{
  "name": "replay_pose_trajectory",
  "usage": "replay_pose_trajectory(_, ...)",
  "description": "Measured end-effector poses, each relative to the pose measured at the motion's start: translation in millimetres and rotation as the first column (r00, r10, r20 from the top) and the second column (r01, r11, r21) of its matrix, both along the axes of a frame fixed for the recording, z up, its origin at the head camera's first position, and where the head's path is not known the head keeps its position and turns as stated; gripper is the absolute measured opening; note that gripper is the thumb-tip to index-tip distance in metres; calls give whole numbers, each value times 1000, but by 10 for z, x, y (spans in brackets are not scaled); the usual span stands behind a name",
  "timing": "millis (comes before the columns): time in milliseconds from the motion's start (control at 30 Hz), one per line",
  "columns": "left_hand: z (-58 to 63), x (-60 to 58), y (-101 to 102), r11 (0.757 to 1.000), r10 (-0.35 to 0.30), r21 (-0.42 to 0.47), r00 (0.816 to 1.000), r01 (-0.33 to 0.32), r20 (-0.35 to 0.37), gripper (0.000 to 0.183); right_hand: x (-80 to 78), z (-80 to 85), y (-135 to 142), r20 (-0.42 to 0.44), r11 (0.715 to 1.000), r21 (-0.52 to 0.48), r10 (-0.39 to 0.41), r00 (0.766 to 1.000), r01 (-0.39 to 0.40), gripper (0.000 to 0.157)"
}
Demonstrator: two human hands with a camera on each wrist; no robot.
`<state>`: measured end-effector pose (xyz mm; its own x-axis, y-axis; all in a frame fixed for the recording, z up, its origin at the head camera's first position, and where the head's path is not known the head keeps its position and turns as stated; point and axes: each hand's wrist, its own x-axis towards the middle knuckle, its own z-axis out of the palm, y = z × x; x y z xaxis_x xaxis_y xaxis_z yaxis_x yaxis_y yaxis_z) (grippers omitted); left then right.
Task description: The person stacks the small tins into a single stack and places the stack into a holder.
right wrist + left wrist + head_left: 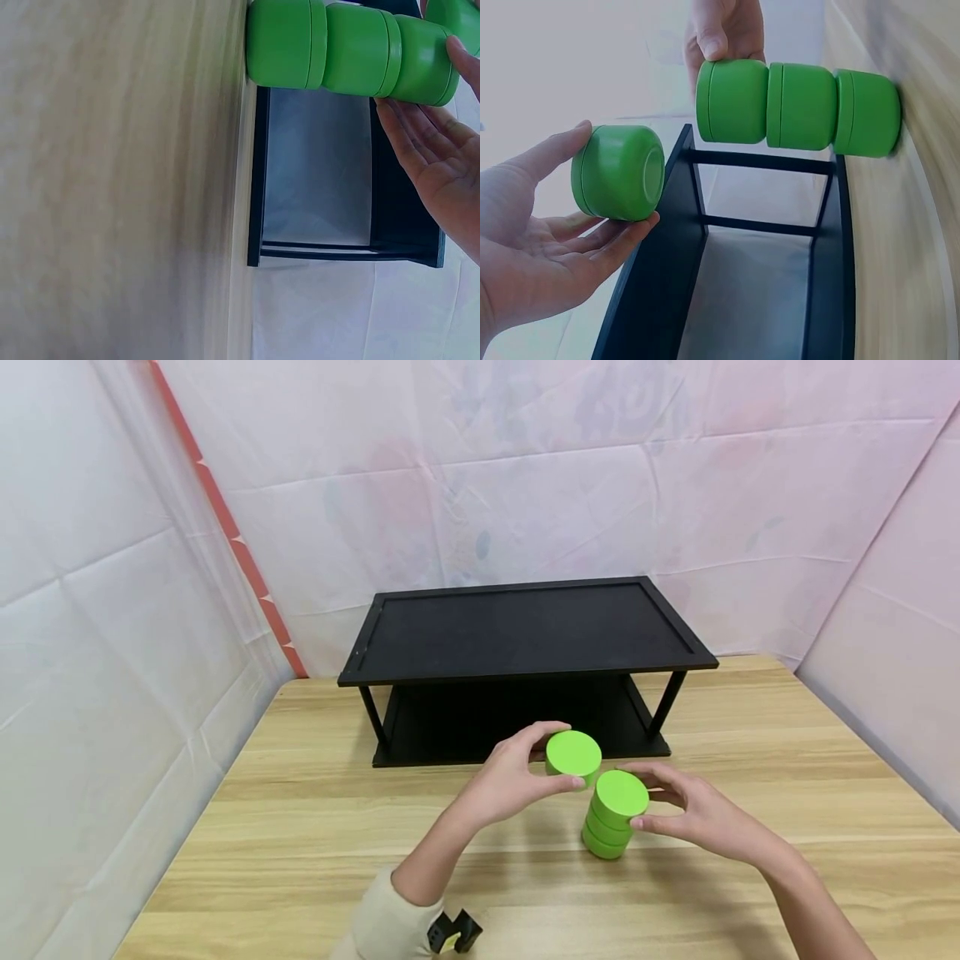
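My left hand (pixel 512 781) pinches a small round green jar (pixel 573 753) between thumb and fingers, raised above the table. In the left wrist view that jar (pixel 622 172) shows a lid seam and a recessed base. To its right, three matching jars stand in one upright stack on the wood, the lowest jar (pixel 602 845) on the table top. My right hand (pixel 693 810) holds the top jar (pixel 622 793) of this stack, thumb on the near side and fingers round the far side. The right wrist view shows the thumb on the lid of that jar (pixel 422 60).
Behind the hands stands a black two-level rack (pixel 525 631) with a flat upper board and corner posts. White printed sheets (pixel 540 502) hang behind and at both sides of the wooden table (pixel 300 827). A small black device (pixel 453 932) sits at my left cuff.
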<state>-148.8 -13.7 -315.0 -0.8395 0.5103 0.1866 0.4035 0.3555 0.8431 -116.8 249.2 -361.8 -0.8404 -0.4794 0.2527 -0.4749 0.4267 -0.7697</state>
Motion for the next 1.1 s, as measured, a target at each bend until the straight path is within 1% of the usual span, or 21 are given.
replay_pose_trajectory(300, 35, -1, 57, 1000, -10, -4, 1000, 10, 19, 61, -11, 8, -1, -3, 1000, -5, 18, 1000, -18, 54)
replay_pose_trajectory(667, 37, 9, 136, 1000, -28, 10, 999, 28, 19, 61, 2, 4, -1, 27, 1000, 3, -28, 999, 28, 53)
replay_pose_trajectory(800, 28, 5, 168, 999, -37, 18, 999, 36, 10, 60, 11, 16, 0, 41, 1000, 7, -30, 999, 30, 53)
replay_pose_trajectory(1100, 20, 18, 210, 998, -49, 30, 999, 48, 20, 60, 9, 18, 5, 46, 999, 23, -40, 998, 39, 54)
